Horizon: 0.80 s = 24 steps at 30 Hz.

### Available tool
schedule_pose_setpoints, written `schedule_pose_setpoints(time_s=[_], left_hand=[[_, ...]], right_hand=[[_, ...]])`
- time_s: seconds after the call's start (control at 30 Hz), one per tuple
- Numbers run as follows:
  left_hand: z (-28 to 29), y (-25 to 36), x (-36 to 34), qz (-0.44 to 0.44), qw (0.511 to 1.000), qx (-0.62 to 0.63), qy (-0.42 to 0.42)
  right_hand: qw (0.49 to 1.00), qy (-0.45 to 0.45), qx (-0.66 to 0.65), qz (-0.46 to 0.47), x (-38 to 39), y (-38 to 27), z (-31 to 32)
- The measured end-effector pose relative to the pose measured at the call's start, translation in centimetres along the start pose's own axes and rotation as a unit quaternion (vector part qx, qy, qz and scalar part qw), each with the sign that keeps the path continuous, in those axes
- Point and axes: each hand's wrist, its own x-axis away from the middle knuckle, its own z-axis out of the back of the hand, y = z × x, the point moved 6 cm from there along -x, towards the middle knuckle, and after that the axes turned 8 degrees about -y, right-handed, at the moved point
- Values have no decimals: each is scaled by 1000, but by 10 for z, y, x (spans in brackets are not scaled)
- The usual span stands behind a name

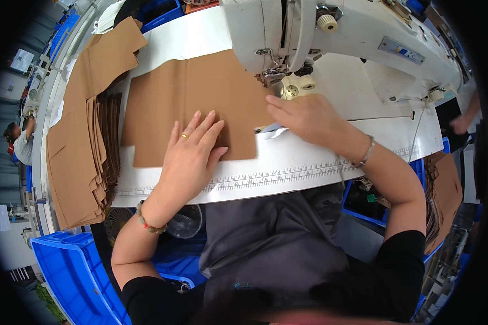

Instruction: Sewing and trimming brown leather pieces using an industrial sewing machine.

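A brown fabric panel (168,97) with notched corners lies on the white sewing table (320,154). Its right edge reaches under the needle area of the white sewing machine (268,70). My left hand (192,149) rests palm down on the panel's lower part, fingers stretched. At the panel's right edge, close to the presser foot, is my right hand (309,119), its fingertips drawn together. A small shiny metal tool (275,131), looking like thread snips, sticks out from under that palm; its grip is hidden.
A stack of similar brown pieces (76,146) overhangs the table's left side. A ruler strip (265,176) runs along the front edge. Blue crates (70,260) stand below at left, and more brown pieces (444,189) lie at right. Other people are at both sides.
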Motion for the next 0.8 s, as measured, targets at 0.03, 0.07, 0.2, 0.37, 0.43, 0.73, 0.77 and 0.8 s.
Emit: schedule_pose_setpoints(time_s=[0.03,0.07,0.2,0.37,0.43,0.73,0.77,0.8], left_hand=[[-2,-4,-1,2,1000,3,0],[-5,-6,-1,-18,1000,11,0],[-13,19,-13,-107,993,53,0],[-12,47,-37,-166,984,64,13],[-8,52,-47,-190,976,106,9],[-18,50,-60,-189,980,1,57],[-19,49,-60,-184,981,4,57],[-19,49,-60,-181,982,5,58]], right_hand=[[999,-43,4,-18,10,6,9],[996,-84,6,-34,21,14,11],[997,-45,21,-52,77,46,30],[989,-62,29,-128,114,72,40],[988,-69,30,-136,122,76,41],[984,-69,36,-162,119,88,46],[984,-63,26,-164,117,86,51],[985,-66,27,-160,121,87,60]])
